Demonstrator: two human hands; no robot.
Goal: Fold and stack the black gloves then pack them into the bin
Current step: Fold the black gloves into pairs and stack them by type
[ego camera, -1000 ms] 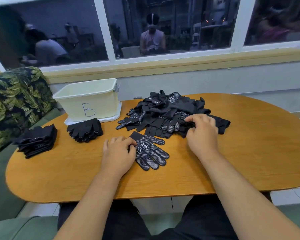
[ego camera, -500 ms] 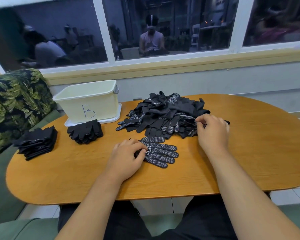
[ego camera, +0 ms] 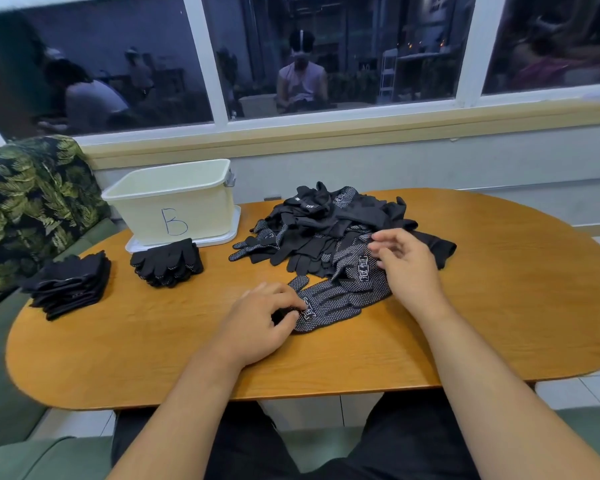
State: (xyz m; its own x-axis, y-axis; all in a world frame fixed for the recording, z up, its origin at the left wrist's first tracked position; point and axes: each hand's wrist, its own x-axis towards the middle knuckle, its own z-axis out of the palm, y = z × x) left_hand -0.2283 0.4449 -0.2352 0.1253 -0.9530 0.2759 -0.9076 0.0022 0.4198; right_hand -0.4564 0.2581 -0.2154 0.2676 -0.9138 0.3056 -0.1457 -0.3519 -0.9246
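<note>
Oval wooden surface [ego camera: 118,358] bears heaped knit black gloves [ego camera: 326,230]; left hand [ego camera: 257,323] pinches the cuff of a dotted glove [ego camera: 329,306] (dots upward), right hand [ego camera: 409,268] hovers slack-fingered, holding nothing.

gloves [ego camera: 326,223]: black knit cloth, matt, palms studded with pale grip dots
bin [ego camera: 187,202]: cream plastic, smooth, slight gloss
tabletop [ego camera: 499,306]: wood grain, smooth, low sheen
sofa back [ego camera: 32,202]: leaf-print cloth, matt
</note>
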